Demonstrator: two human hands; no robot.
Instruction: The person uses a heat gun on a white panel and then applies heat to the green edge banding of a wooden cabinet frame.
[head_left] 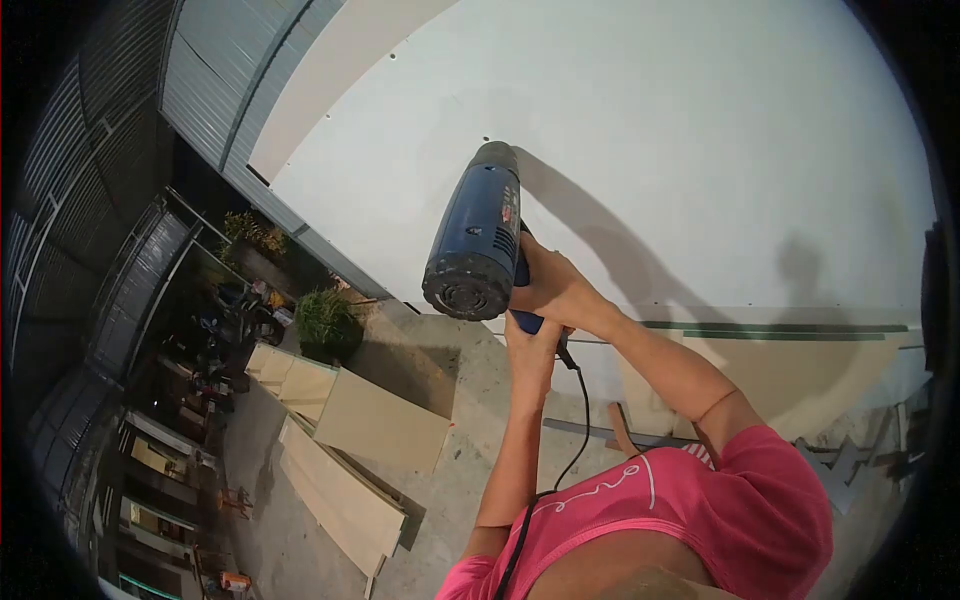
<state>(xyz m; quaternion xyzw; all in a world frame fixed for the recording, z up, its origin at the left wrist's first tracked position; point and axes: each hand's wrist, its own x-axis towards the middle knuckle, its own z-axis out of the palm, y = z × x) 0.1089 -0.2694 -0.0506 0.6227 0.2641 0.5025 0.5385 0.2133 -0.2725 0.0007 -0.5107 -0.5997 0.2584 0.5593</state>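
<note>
My right hand [548, 285] and left hand [532, 342] covered most of the handle of the blue power tool [472, 235], and several of my fingertips were hidden. I couldn't tell whether its nozzle [496, 155] touched the white panel [700, 130], whose top ran out of view. The red label [507, 214] was too small to read, the cord [586, 410] left at the bottom edge, and the distant clutter [215, 340] was blurred.

The floor [478, 405] is grey and marked with dark stains. A green plant [328, 325] is set on it. Pale boards are laid near the plant: a broad board [385, 420] closer, a long board [340, 500] farther off. Well apart from the plant, a small red object [237, 500] is seen, its shape unclear.
</note>
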